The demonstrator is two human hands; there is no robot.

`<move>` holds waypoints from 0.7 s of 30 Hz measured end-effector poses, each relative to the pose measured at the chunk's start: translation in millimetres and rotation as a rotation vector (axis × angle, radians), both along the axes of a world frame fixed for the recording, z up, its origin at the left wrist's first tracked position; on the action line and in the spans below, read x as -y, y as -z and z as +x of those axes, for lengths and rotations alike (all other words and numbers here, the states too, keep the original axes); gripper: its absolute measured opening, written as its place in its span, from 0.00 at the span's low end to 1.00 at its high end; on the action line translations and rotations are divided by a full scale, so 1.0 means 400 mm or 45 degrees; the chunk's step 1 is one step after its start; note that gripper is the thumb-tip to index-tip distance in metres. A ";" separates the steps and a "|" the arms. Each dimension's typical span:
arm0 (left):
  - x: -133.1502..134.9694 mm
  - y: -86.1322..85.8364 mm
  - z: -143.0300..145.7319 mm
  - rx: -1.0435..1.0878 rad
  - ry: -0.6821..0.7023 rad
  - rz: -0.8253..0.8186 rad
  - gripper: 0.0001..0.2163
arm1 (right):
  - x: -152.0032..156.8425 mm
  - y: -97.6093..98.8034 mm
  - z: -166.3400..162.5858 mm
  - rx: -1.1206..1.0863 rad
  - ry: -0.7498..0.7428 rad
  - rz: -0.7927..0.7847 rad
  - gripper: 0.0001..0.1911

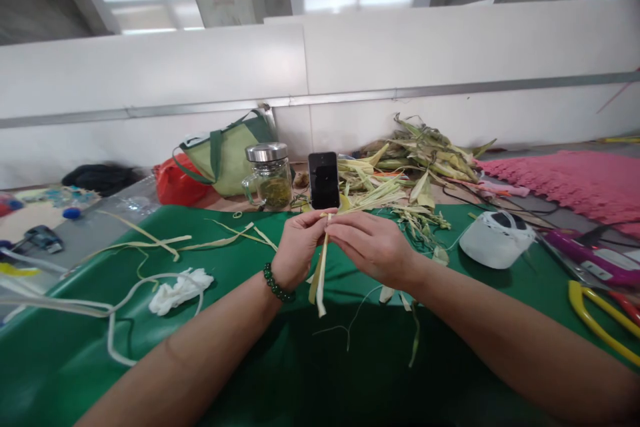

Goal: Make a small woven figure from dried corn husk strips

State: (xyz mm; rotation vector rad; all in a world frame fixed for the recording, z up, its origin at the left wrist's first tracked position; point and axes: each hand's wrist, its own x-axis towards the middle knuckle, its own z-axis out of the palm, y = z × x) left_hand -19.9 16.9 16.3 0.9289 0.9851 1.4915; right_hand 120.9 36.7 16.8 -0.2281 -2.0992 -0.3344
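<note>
Pale corn husk strips (321, 280) hang down between my two hands over the green mat (240, 360). My left hand (300, 243), with a green bead bracelet (275, 282) at its wrist, pinches the strips near their top end. From the other side, my right hand (373, 240) is closed on the same spot, its thumb and fingers meeting the left fingertips. The fingers hide the exact grip point. A thin thread (349, 330) trails on the mat below. Just beyond my hands a black phone (324, 180) stands upright.
Behind stand a lidded glass jar (270, 180) and a green bag (230, 153). A husk pile (420, 147) lies back right. White spool (497, 240), purple glue gun (593, 259) and yellow-handled scissors (600, 320) are at right. Crumpled tissue (180, 291) and white cord (111, 333) lie left.
</note>
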 end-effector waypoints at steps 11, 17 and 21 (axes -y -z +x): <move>-0.001 0.007 -0.006 -0.079 0.033 0.087 0.11 | -0.023 0.007 -0.001 -0.078 0.006 -0.180 0.10; 0.008 0.001 -0.002 -0.131 0.043 0.039 0.11 | -0.031 0.004 0.007 -0.091 0.046 -0.177 0.10; 0.007 0.001 -0.003 -0.133 0.058 0.038 0.11 | -0.034 0.003 0.010 -0.064 0.037 -0.162 0.10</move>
